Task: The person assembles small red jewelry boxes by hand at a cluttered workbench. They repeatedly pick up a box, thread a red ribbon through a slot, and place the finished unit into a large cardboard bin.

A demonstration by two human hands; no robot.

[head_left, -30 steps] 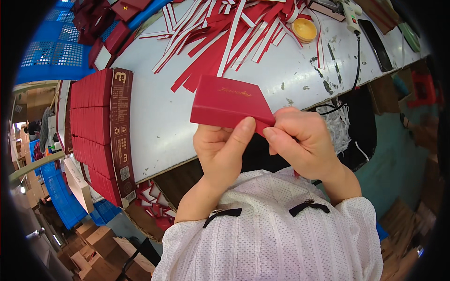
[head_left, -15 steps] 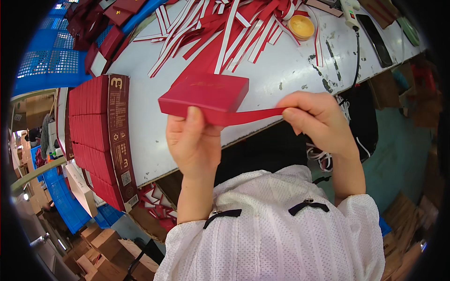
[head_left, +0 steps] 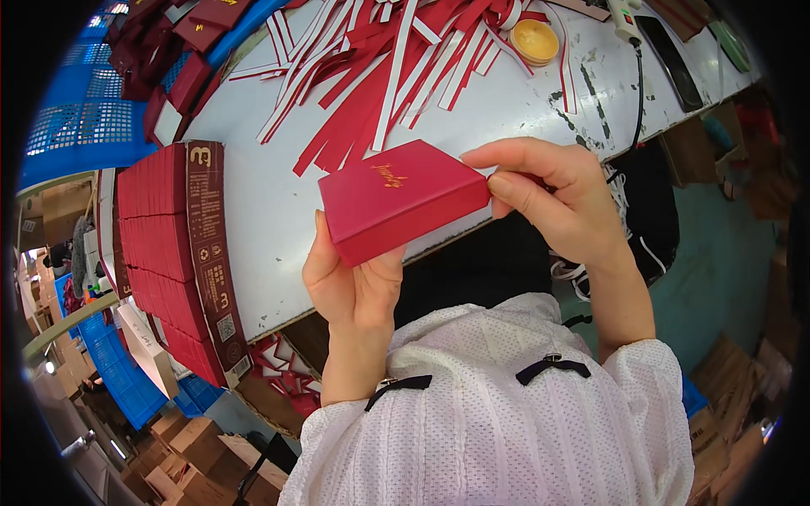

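Box [head_left: 396,207], red with gold lettering on top: in the head view it is held tilted above the front edge of the table [head_left: 274,194]. The left hand [head_left: 354,287] supports it from below, fingers and thumb gripping its near left end. The right hand [head_left: 557,198] has thumb and forefinger bent together at the right corner; whether they pinch anything cannot be told. Ribbons [head_left: 359,114] lie beyond. Step in hand, as judged: working the box's right edge. The next move calls for a steady left grip.
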